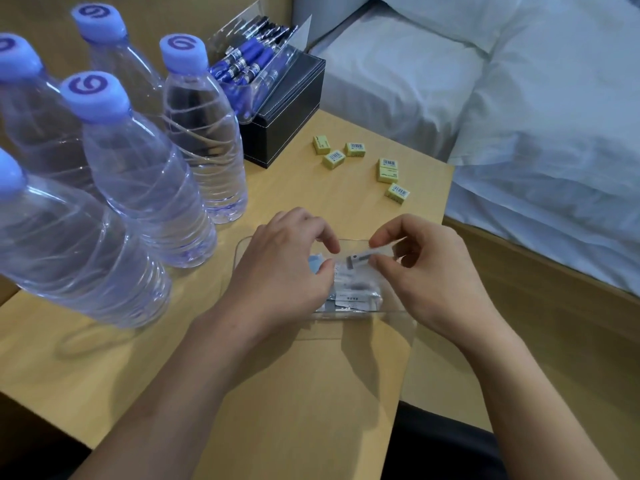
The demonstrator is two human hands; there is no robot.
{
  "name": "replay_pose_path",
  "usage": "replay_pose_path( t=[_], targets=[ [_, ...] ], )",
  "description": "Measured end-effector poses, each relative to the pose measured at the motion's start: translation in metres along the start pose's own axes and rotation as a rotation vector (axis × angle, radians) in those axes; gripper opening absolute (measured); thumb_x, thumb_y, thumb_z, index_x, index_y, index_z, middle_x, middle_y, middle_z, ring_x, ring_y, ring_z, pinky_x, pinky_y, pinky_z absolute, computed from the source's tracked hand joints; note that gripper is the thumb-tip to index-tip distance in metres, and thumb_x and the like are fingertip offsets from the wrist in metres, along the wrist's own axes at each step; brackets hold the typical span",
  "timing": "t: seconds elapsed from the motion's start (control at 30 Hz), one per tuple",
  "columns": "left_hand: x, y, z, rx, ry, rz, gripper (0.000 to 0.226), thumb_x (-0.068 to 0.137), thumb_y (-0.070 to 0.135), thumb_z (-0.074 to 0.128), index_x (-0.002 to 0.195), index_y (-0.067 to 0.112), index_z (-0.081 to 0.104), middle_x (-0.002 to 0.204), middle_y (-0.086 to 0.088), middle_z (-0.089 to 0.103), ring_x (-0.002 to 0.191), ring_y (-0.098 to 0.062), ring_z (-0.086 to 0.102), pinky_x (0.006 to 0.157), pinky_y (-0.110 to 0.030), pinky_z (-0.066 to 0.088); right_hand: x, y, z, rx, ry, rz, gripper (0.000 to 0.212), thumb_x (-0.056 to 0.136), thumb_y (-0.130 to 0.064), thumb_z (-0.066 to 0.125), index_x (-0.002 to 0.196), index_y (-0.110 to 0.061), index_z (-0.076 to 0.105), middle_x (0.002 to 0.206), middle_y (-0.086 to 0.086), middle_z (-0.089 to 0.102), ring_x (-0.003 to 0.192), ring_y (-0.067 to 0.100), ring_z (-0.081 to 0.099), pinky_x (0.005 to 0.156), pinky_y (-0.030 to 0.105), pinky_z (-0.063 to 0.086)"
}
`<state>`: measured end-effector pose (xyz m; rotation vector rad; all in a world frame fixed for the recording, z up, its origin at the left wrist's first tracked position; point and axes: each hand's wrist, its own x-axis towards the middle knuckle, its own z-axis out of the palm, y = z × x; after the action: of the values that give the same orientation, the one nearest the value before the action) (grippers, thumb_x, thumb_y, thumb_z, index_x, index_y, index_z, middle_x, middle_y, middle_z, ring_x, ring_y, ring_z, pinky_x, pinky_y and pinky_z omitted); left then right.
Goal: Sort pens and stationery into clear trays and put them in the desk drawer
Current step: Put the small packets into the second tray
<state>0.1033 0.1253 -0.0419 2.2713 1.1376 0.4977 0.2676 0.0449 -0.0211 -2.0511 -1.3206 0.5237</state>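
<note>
A clear tray point(391, 318) sits on the wooden desk point(304, 393) in front of me, holding several small white and blue packets point(353, 296). My right hand point(426, 275) pinches one small clear packet point(367, 256) between thumb and forefinger above the tray. My left hand point(284, 268) hovers over the tray's left side, its fingertips curled at the same packet's left end. Several yellow erasers point(388, 171) lie scattered further back on the desk. A second clear tray point(252, 53) with blue pens rests tilted on a black box point(294, 109).
Several water bottles point(138, 174) with purple caps crowd the left of the desk. A bed with white linen point(519, 98) runs along the right, past the desk's edge. A dark chair seat point(440, 445) shows below the desk's near right corner.
</note>
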Motion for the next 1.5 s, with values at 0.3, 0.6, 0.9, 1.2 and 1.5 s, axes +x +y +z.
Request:
replay_pose_path(
  t=[0.3,0.6,0.9,1.2,1.5],
  targets=[
    [0.002,0.000,0.002,-0.017,0.002,-0.006,0.014,0.093,0.023,0.059,0.101,0.031,0.067,0.109,0.016,0.053,0.107,-0.002,0.043,0.084,-0.022,0.028,-0.013,-0.024,0.011,-0.262,0.027,-0.167,0.030,0.089,-0.003,0.061,0.111,-0.024,0.061,0.106,-0.010,0.052,0.081,0.006,0.052,0.069,0.019,0.046],
    [0.002,0.000,0.002,-0.086,0.055,-0.006,0.023,0.091,0.012,0.056,0.101,0.028,0.068,0.108,0.014,0.058,0.109,-0.005,0.051,0.088,-0.024,0.035,-0.014,-0.027,0.021,-0.248,0.036,-0.133,0.044,0.084,0.006,0.060,0.120,-0.020,0.059,0.111,-0.007,0.049,0.090,0.008,0.052,0.074,0.023,0.046],
    [0.003,0.001,0.000,-0.120,0.083,-0.028,0.028,0.087,0.006,0.054,0.104,0.026,0.063,0.106,0.015,0.059,0.105,-0.004,0.052,0.087,-0.023,0.036,-0.006,-0.017,0.000,-0.007,-0.005,-0.058,0.021,0.084,-0.017,0.077,0.096,-0.028,0.063,0.098,-0.013,0.064,0.089,0.001,0.063,0.076,0.015,0.052],
    [0.002,0.001,0.003,-0.050,0.037,-0.030,0.024,0.090,0.012,0.057,0.105,0.029,0.065,0.109,0.017,0.059,0.107,-0.001,0.051,0.087,-0.020,0.032,-0.008,-0.007,0.017,-0.216,-0.282,-0.089,0.018,0.092,-0.016,0.062,0.093,-0.026,0.077,0.091,-0.009,0.063,0.084,0.007,0.060,0.077,0.028,0.051],
    [0.002,0.001,0.003,-0.048,0.033,-0.023,0.024,0.090,0.012,0.056,0.104,0.029,0.065,0.109,0.016,0.059,0.106,-0.001,0.051,0.091,-0.024,0.036,-0.010,-0.014,0.000,-0.269,-0.275,-0.157,0.025,0.101,-0.030,0.053,0.118,-0.028,0.071,0.117,-0.014,0.057,0.107,0.006,0.053,0.089,0.025,0.045]
  ],
)
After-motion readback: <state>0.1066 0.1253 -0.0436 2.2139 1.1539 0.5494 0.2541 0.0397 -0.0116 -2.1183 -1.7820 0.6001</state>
